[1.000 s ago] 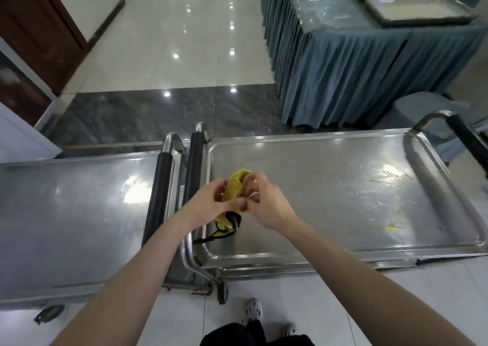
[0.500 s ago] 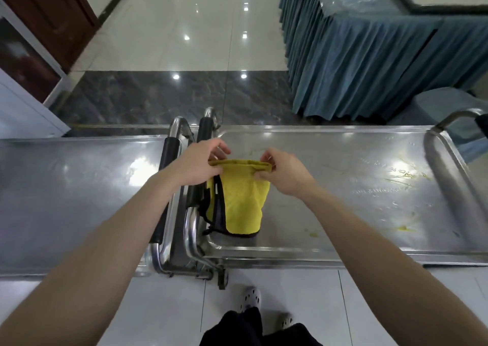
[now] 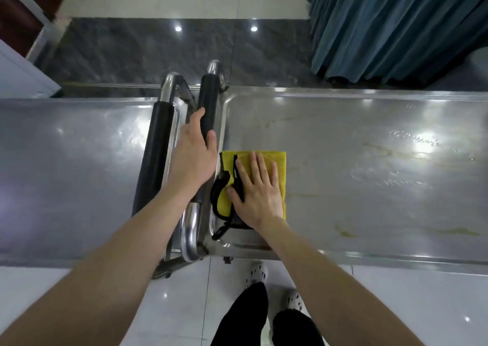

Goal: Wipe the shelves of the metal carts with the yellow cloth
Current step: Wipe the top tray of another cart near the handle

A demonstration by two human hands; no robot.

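The right cart (image 3: 369,176), its top shelf streaked yellowish, stood end to end with the left cart (image 3: 66,174). The left hand (image 3: 192,158) held the black handle (image 3: 209,99), thumb opposite fingers. The right hand (image 3: 257,189) pressed flat, fingers straight and slightly apart, on the yellow cloth (image 3: 280,164) at that shelf's near-left corner.
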